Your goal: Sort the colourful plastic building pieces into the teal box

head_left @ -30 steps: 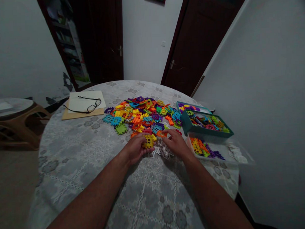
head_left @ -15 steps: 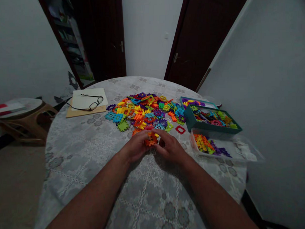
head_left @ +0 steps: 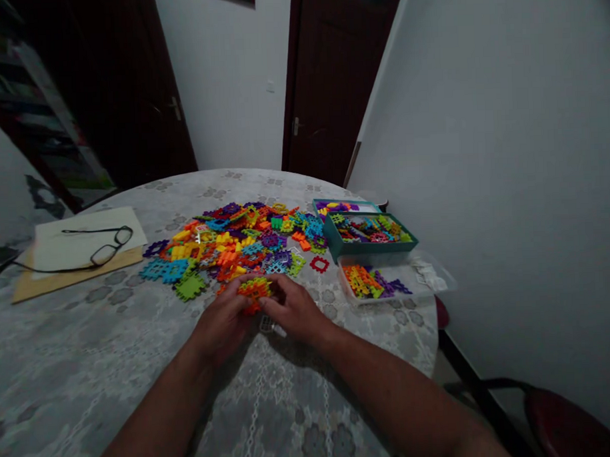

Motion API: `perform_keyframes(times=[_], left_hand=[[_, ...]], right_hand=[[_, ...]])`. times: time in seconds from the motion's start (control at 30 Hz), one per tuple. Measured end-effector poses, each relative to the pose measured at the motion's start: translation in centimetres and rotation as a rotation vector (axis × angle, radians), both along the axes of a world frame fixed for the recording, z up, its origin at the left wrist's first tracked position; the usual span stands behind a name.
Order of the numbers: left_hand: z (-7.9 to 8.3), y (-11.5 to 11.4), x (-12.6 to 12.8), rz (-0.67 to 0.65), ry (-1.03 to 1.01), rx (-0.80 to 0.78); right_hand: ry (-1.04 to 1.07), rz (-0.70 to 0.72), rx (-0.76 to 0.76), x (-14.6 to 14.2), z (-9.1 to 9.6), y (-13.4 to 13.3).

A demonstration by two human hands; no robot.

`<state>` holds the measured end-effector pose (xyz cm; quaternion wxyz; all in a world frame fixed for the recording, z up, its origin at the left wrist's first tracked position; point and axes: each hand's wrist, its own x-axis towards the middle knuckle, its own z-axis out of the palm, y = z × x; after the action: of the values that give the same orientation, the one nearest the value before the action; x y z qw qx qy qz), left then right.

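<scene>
Between both hands is an orange interlocking building piece [head_left: 253,293] with yellow along its upper edge. My left hand [head_left: 223,318] is closed around its left side. From the right, the thumb and fingers of my right hand [head_left: 294,307] pinch it. Both hands are just above the cloth, in front of a large pile of coloured building pieces [head_left: 230,241]. A white piece [head_left: 267,323] lies on the cloth below my hands. To the right of the pile a red frame-shaped piece [head_left: 319,264] lies by itself.
On the right stand a green box [head_left: 376,249] of pieces and a clear plastic tray [head_left: 427,287] holding orange, yellow and purple ones. Eyeglasses [head_left: 106,252] rest on papers over a board [head_left: 31,288] at left. A patterned cloth [head_left: 114,348] covers the round table.
The view has turned right, so everything sits further left in it. The orange piece has been tilted in my hands, and more yellow shows on its upper edge.
</scene>
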<state>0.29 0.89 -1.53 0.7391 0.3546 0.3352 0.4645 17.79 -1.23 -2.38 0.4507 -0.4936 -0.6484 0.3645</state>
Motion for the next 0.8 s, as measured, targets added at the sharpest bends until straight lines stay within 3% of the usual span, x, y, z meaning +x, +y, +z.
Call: perform_keyframes(times=[0.17, 0.43, 0.63, 0.8], left_hand=[[0.4, -0.3, 0.0, -0.052, -0.011, 0.009], [0.5, -0.8, 0.2, -0.085, 0.102, 0.029], [-0.5, -0.3, 0.2, -0.072, 0.055, 0.052], [-0.1, 0.4, 0.0, 0.000, 0.043, 0.098]], right_hand=[[0.103, -0.004, -0.086, -0.6, 0.1, 0.1], [-0.063, -0.030, -0.043, 0.2, 1.6, -0.3], [-0.227, -0.002, 0.041, 2.5, 6.0, -1.4], [-0.297, -0.188, 0.139, 8.6, 10.1, -1.7]])
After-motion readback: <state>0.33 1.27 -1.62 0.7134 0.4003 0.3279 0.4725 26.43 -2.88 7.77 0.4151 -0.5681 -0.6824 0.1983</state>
